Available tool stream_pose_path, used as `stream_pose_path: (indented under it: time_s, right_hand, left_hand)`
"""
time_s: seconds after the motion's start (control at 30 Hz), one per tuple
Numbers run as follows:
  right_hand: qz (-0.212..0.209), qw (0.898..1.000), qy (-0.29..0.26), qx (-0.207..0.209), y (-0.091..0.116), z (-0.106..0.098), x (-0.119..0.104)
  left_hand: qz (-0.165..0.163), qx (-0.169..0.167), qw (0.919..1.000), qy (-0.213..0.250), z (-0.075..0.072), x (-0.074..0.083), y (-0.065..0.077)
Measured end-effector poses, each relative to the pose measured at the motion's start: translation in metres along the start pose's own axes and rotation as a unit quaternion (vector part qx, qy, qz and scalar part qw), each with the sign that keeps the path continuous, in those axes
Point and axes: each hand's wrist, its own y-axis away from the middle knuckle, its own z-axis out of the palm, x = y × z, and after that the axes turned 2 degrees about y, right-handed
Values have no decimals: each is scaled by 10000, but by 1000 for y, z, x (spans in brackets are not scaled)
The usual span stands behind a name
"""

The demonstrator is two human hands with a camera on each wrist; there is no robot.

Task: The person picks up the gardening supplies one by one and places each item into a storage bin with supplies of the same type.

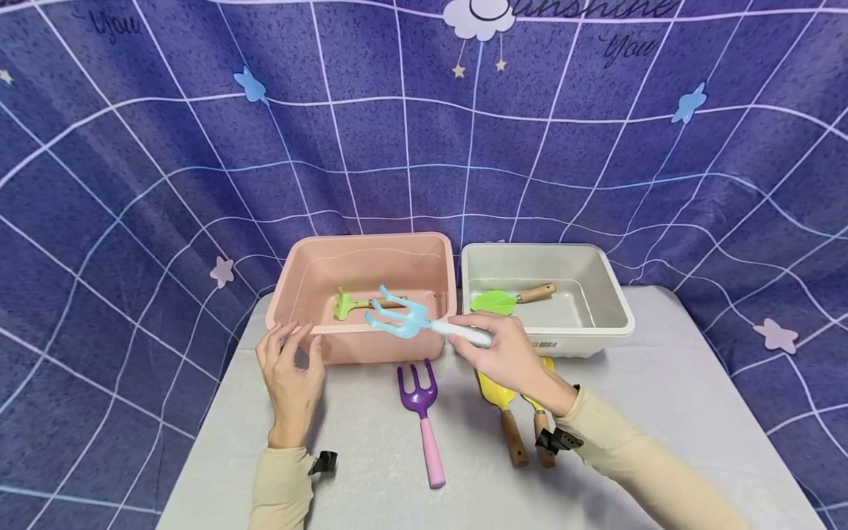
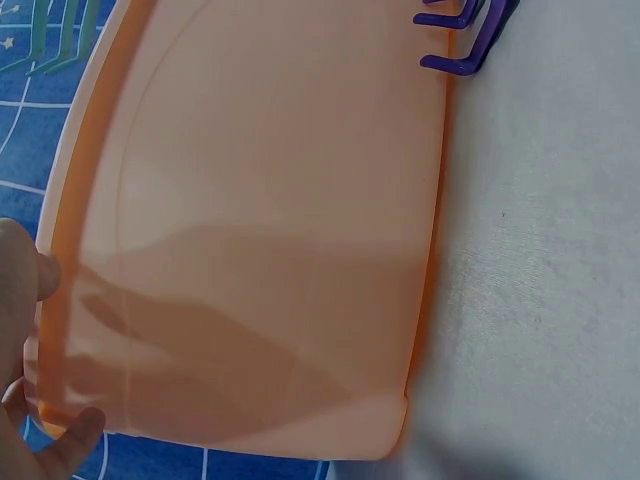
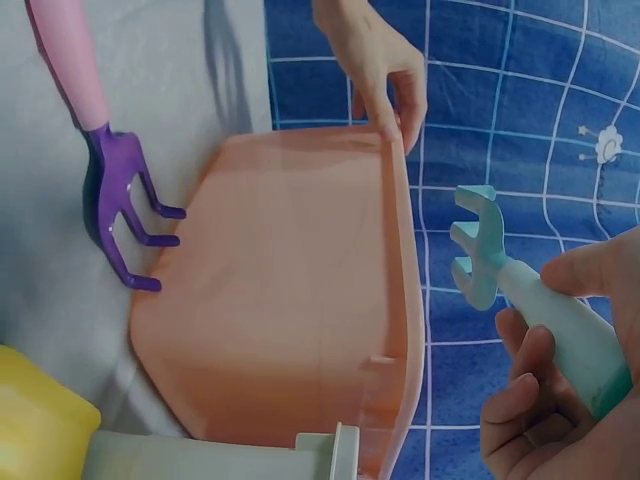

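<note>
Fork (image 1: 412,320), light blue, lies roughly sideways above pink bin (image 1: 371,348), pointing leftward; right hand (image 1: 505,356) grips handle (image 1: 472,336); left hand (image 1: 292,377), farther from fork, pinches bin at front-left corner.

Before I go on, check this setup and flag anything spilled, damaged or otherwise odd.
Nothing stands out: I see no spill or damage, the pink bin and white bin stand upright, and the blue fork looks intact.

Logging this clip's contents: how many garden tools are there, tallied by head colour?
Green: 2 (green hand rake, green trowel)
Yellow: 2 (yellow trowel, partly hidden yellow tool)
Blue: 1 (blue hand fork)
Purple: 1 (purple hand fork)
Total: 6
</note>
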Motion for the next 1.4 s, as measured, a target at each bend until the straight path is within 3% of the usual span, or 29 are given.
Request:
stream_pose_path:
  time_s: [0.6, 0.87, 1.4]
  right_hand:
    - [34, 9999, 131, -22, -10, 2, -2]
    - [252, 9996, 123, -89, -12, 2, -4]
    - [-12, 9993, 365, -77, -20, -3, -3]
  left_hand:
    - [33, 51, 10000, 30, -5, -1, -1]
    - [74, -142, 9999, 13, -8, 1, -5]
    - [54, -222, 9997, -44, -7, 1, -6]
